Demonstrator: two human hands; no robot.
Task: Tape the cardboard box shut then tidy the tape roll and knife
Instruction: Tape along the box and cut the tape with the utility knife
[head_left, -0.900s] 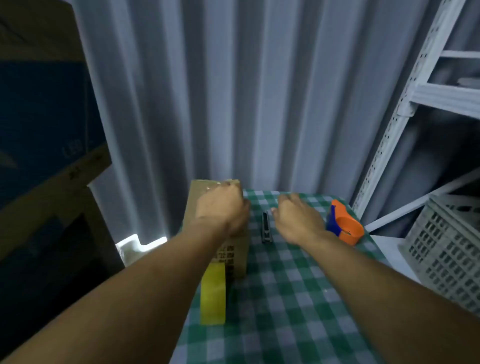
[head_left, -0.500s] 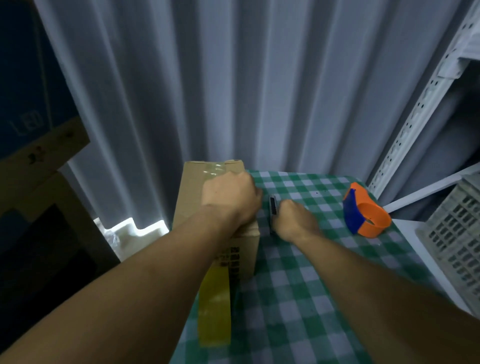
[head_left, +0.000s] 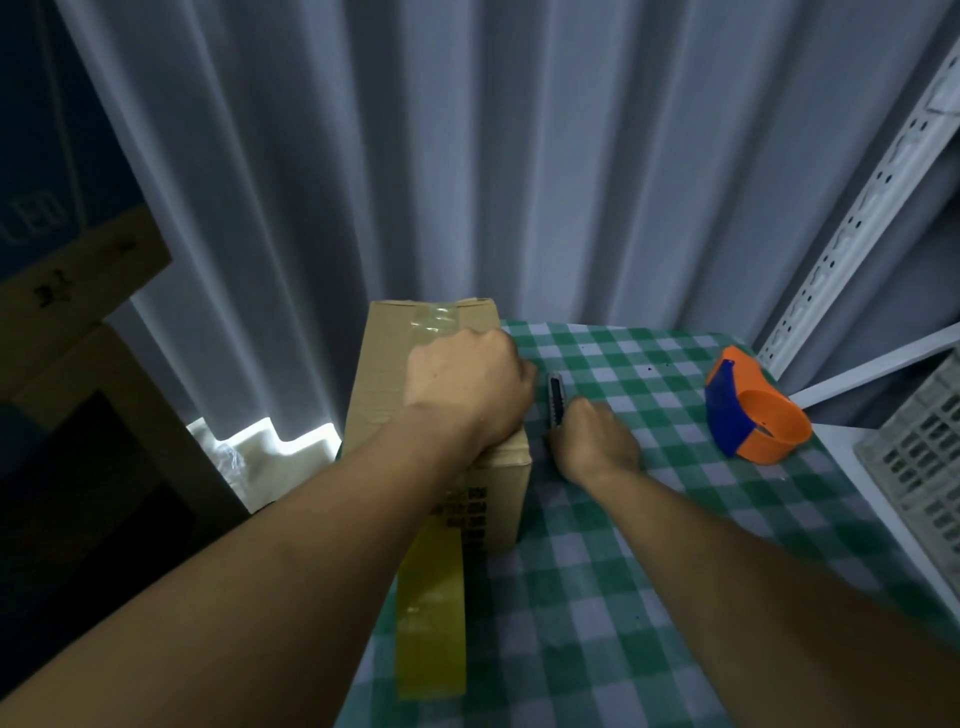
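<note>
Since the earlier frames the right hand (head_left: 597, 441) has come in from near the tape dispenser and closed around the knife (head_left: 557, 397), and the view has tipped down a bit so the table fills more of the lower frame.

So the cardboard box (head_left: 387, 384) sits just left of center, on the left edge of the table (head_left: 623, 597) with its green-and-white checked cloth. Clear tape runs over the top flaps, and a long yellowish strip of tape (head_left: 431, 618) hangs off the box's near side down toward the bottom of the frame. The left hand (head_left: 467, 387) is pressed down on the box top as a loose fist, fingers curled; can't tell if it's pinching anything underneath.

Right hand is wrapped on the lower end of the dark knife, which lies on the cloth just beside the box, its tip pointing toward the top of the frame.

Over at center right, well apart from the hands, the orange and blue tape dispenser (head_left: 753, 415) sits on the cloth. Further right there's a white metal shelf rack (head_left: 857, 208) and a pale plastic crate (head_left: 924, 452). Grey-white curtain (head_left: 467, 156) fills the whole background.
</note>
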